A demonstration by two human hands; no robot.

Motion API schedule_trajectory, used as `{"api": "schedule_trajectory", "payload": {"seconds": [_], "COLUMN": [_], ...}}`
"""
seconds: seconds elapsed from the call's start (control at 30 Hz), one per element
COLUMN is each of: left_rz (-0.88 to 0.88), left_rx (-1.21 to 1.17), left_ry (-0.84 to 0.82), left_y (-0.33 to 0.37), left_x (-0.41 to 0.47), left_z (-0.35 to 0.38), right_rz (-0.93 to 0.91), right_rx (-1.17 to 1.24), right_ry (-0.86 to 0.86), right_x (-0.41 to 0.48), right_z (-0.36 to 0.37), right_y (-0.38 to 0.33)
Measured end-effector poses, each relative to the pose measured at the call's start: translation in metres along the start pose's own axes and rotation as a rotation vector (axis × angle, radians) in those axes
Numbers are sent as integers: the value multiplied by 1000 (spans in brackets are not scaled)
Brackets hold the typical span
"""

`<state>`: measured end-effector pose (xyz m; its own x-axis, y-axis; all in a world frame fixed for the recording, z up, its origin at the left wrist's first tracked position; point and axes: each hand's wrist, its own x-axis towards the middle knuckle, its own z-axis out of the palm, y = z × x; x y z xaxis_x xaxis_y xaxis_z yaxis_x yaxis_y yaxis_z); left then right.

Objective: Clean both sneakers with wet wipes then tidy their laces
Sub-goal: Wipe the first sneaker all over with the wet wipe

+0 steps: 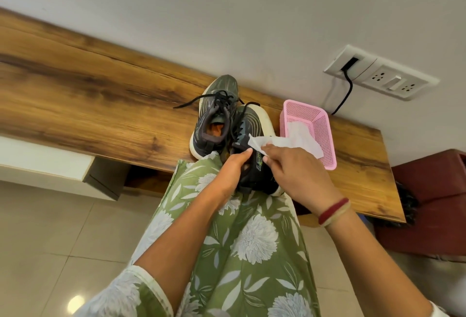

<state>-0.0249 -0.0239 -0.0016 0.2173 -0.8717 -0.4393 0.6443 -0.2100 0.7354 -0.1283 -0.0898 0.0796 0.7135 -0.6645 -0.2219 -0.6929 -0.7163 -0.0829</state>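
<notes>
One dark grey-green mesh sneaker with a white sole [252, 125] rested at the front edge of the wood-grain worktop [75, 94], its heel gripped by the left hand [234, 167] while the right hand [300, 172] pinched a white wet wipe [274, 143] at its collar. The second sneaker [214, 114] stood behind it, nearer the wall edge, black laces [199, 101] sprawled loose. Cleaning looked barely begun; both sets of laces awaited tidying.

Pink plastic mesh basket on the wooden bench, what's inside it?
A white wet wipe lies inside the pink plastic mesh basket. Part of it is hidden behind the right hand, and whatever lies under the wipe is covered.
</notes>
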Motion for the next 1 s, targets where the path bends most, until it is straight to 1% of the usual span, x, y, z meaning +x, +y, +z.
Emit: {"api": "schedule_trajectory", "payload": {"seconds": [0.03, 0.07, 0.1, 0.13, 0.17, 0.2, 0.23, 0.27, 0.3, 0.33, 0.43, 0.47, 0.53, 0.57, 0.6, 0.63, 0.67, 0.7, 0.77, 0.8, 0.83, 0.87, 0.93, 1.0], "left_rz": [-1, 1, 3, -1, -9, -15, -17, -21, -26, -31, -36, -37, -40, -41, -41, -40, -36, -33, -33, -33, -35, -37, -35, -29], "left_rx": [-3, -8, -9, -12, -14, -17, -18, -21, -26, -32, -33, -35, -27, -24, -26, -26, -24, -21, -20, -17, -10, -8, 6, 13], "left_ry": [-1, 0, 4, 7, 8, 10, 14, 17, 20, 22, 22, 25, 28, 28, 29, 30, 32, 34, 34, 37, 40, 44, 38, 24], "left_y": [0, 0, -1, -1, -1, 0, 0, 0, 1, 1, 1, 1, 1, 1, 1, 1, 0, 0, 0, 0, -1, 0, -1, -1], "left_x": [0, 0, 0, 0, 1, 0, 1, 0, 0, 0, 0, 0, 0, 0, -1, 0, 0, 1, 1, 1, 2, 3, 3, 3], "left_z": [0, 0, 0, 1, 1, 1, 1, 1, 1, 1, 1, 2, 2, 2, 2, 2, 1, 1, 1, 1, 0, 0, 0, -1], "right_rz": [-16, -8, 47, 146, 237, 284, 310, 328, 345, 360, 427, 447, 469, 463, 434, 401, 365, 334, 252, 196, 138, 81, -9, -67], "right_rx": [37, 175, 416, 715, 1002, 1211, 1340, 1450, 1546, 1630, 1813, 1869, 1962, 1981, 1964, 1896, 1769, 1565, 991, 749, 590, 503, 429, 321], "right_ry": [-34, -55, -57, -21, 65, 177, 278, 337, 349, 310, 67, 22, 5, 28, 57, 87, 114, 137, 160, 145, 126, 104, 57, 47], "right_x": [-2, -2, -2, -2, -3, -4, -4, -4, -3, -1, 4, 6, 8, 10, 12, 16, 20, 23, 26, 26, 25, 20, 7, -3], "right_z": [-3, -7, -13, -19, -27, -34, -40, -43, -43, -42, -35, -34, -33, -32, -32, -30, -27, -22, -11, -7, -3, 0, 2, 7], "right_y": [4, 9, 14, 21, 27, 31, 37, 42, 47, 52, 55, 54, 50, 48, 45, 43, 40, 37, 32, 30, 29, 25, 19, 18]}}
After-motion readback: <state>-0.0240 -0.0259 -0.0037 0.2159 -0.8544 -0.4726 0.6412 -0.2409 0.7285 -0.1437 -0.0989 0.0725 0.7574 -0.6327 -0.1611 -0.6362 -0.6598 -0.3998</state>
